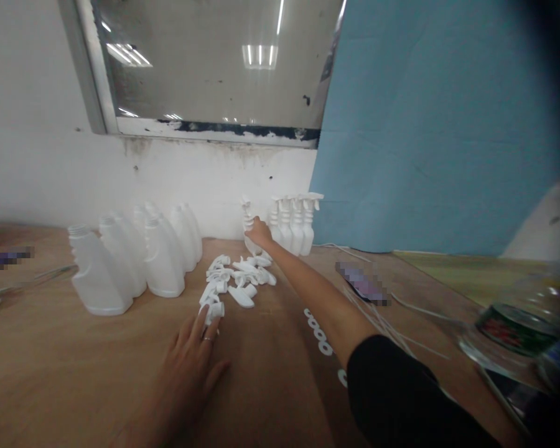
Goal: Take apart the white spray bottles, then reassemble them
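Note:
My right hand [260, 233] reaches out to the wall and is closed round a white spray bottle [247, 211] with its trigger head on. That bottle stands just left of a row of several assembled spray bottles [296, 227]. Nearer to me, my left hand [191, 351] is open, fingers stretched forward over the table. Its fingertips touch the nearest white trigger sprayer head [216, 309], at the front of a loose pile of sprayer heads [252, 270]. To the left stand several white bottles without heads [101, 277].
The brown table [261, 373] meets a white wall under a window [214, 62]. Right of my arm lie a purple phone-like object [361, 283], thin cables [427, 316] and white rings [318, 333]. A large clear bottle with a green label [518, 326] sits at the right edge.

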The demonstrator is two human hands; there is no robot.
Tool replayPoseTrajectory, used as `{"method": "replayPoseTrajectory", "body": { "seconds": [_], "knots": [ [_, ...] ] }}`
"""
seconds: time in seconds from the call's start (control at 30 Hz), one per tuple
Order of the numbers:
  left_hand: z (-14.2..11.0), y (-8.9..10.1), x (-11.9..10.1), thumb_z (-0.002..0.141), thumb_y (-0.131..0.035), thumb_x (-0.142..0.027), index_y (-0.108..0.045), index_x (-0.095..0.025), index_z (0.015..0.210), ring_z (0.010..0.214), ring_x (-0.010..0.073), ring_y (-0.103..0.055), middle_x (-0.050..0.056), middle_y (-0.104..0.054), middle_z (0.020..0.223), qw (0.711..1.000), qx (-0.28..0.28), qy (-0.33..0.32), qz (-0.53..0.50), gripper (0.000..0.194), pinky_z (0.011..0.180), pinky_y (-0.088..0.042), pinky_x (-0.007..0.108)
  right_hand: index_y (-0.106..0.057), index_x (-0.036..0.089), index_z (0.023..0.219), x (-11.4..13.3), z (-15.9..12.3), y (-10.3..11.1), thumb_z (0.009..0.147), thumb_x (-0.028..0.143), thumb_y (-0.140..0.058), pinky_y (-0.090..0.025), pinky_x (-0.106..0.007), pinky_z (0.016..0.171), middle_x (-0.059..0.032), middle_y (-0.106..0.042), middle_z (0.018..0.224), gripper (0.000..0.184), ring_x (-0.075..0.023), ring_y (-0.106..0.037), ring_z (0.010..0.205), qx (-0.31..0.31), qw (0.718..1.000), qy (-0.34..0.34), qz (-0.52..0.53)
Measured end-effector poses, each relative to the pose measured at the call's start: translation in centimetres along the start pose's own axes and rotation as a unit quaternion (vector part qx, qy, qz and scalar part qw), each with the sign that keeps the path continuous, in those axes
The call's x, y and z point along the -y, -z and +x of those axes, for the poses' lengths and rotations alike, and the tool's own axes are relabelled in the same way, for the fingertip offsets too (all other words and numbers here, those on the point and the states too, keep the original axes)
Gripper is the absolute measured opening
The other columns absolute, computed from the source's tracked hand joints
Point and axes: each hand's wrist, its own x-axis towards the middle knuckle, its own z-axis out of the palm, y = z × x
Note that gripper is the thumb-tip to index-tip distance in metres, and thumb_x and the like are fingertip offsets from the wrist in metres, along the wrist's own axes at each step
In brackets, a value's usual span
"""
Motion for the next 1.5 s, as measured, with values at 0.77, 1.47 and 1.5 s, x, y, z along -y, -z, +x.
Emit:
{"method": "replayPoseTrajectory", "body": {
  "seconds": [0.77, 1.47, 1.5],
  "knots": [
    [-0.2, 3.3, -1.6, 0.094, -0.048, -0.027, -0.055, -0.023, 0.097, 0.079, 0.0198, -0.071, 0.003, -0.072, 0.088, 0.968, 0.071, 0.011, -0.24, 0.009, 0.066, -0.051, 0.027, -0.064, 0.011, 0.119, 0.6, -3.1, 5.1, 0.097, 0.042, -0.058, -0.051, -0.045, 0.094, -0.015, -0.064, 0.123, 0.038, -0.0273, -0.063, 0.111, 0.034, 0.988, 0.054, -0.139],
    [-1.5, 3.7, -5.0, 0.096, -0.044, -0.027, -0.046, -0.03, 0.145, 0.128, 0.0259, -0.056, 0.004, -0.054, 0.145, 0.94, 0.183, -0.1, -0.27, 0.049, 0.111, -0.043, 0.045, -0.065, 0.018, 0.084, -12.3, -34.1, 8.7, 0.087, 0.014, -0.051, -0.05, -0.036, 0.081, -0.0086, -0.067, 0.094, 0.015, -0.0229, -0.064, 0.088, 0.118, 0.987, -0.008, 0.104],
    [-1.5, 3.5, -5.1, 0.097, -0.045, -0.026, -0.044, -0.032, 0.147, 0.129, 0.0255, -0.055, 0.003, -0.054, 0.146, 0.938, 0.185, -0.106, -0.273, 0.05, 0.111, -0.043, 0.045, -0.062, 0.019, 0.079, -11.8, -33.9, 9.0, 0.085, 0.012, -0.054, -0.05, -0.033, 0.074, -0.0056, -0.066, 0.086, 0.012, -0.0208, -0.063, 0.079, 0.134, 0.983, -0.005, 0.124]
  ]
}}
